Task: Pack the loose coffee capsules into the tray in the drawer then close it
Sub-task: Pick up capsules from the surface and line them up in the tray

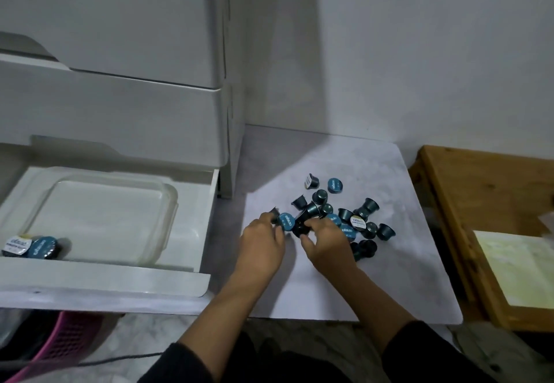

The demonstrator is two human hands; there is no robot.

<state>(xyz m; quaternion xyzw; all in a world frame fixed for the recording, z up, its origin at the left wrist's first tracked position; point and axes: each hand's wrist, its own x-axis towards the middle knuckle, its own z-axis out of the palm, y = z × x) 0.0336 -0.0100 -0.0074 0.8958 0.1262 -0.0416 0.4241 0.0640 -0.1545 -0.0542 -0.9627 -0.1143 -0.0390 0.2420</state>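
The left hand (263,241) has its fingers curled around a blue-lidded capsule (285,220) at the near left edge of the pile, the lid facing up between fingertips and thumb. The right hand (325,243) sits just beside it, fingers bent down over a dark capsule (300,229) and pinching it; the two held capsules touch or nearly touch. Both hands lie at the left, near side of the heap.

Beyond the fingertips the loose capsules (344,211) spread to the right and away, some on their sides, some lid up, on a white sheet (299,286) laid over the floor. A few lie apart at the far edge of the heap.

Well to the left the drawer (120,283) stands pulled open. A clear plastic tray (168,202) lies inside it, and two capsules (30,246) rest at the tray's near left corner, lids tilted up.

A wooden board (479,178) with paper (521,268) on it lies right of the sheet, and a pink basket (72,343) shows below the drawer.
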